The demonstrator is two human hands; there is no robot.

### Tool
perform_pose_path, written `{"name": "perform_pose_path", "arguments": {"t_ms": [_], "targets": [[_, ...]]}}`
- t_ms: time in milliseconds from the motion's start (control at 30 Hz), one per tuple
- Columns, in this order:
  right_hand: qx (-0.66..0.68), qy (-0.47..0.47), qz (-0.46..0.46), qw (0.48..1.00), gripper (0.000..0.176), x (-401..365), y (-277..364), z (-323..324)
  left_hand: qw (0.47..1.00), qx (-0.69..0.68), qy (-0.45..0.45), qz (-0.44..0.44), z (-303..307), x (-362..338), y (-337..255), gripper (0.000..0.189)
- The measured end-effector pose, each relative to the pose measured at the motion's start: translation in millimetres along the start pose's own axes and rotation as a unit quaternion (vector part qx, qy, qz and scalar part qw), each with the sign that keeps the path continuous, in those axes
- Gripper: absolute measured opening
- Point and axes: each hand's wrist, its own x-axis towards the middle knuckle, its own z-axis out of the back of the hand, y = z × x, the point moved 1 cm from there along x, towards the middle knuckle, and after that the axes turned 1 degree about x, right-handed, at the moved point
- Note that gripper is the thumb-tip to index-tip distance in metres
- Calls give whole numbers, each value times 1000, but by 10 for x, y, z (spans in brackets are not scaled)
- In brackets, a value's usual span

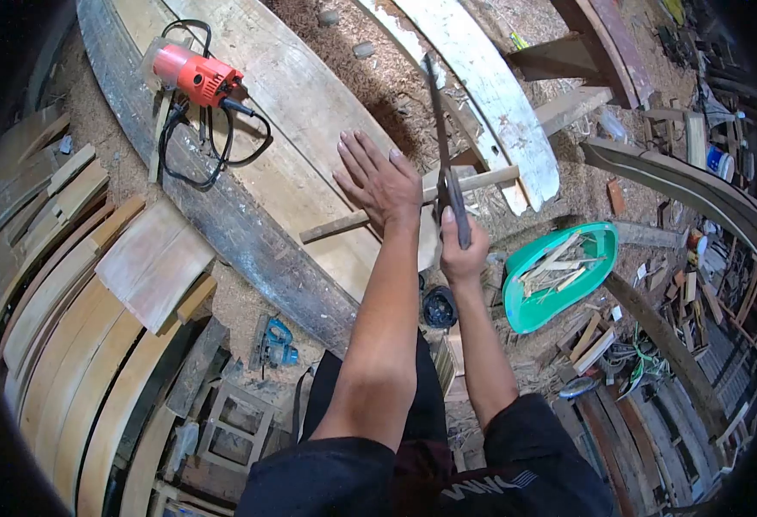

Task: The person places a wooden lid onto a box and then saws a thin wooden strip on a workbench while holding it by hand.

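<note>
STEP: sawing slat (490,178) laid across plank (310,103) | LEFT: left hand (381,183) flat, fingers spread, pinning slat to plank | RIGHT: right hand (463,250), fingers clamped on saw (440,129) handle, just off plank edge | NOTE: I judge light, square strokes best.

Shorts (516,484): white block lettering on the right leg, at the bottom edge of the view; distorted by folds, no word can be read with certainty.
Red power tool (196,76): lies at the far left end of the wide plank (310,112); no brand or number legible on the casing.
Saw (439,138): blade dark, no marking legible.
Blue power tool (277,345): on the ground below the plank's near edge; no label legible.
Bucket (719,162): white and blue, far right; print too small to read.
Signs, numbers: none legible.
</note>
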Motion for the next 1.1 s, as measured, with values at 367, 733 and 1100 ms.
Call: {"name": "perform_pose_path", "arguments": {"t_ms": [367,733,1100], "targets": [[-87,69,-25,993,32,-861,-133,674,998,15,-59,-14,-46,-80,37,65],[-61,68,44,995,29,-938,-509,792,997,-5,-76,-33,-121,-139,111,66],[-45,81,-26,995,22,-1021,-356,806,997,-20,-71,-32,-128,-123,111,66]]}}
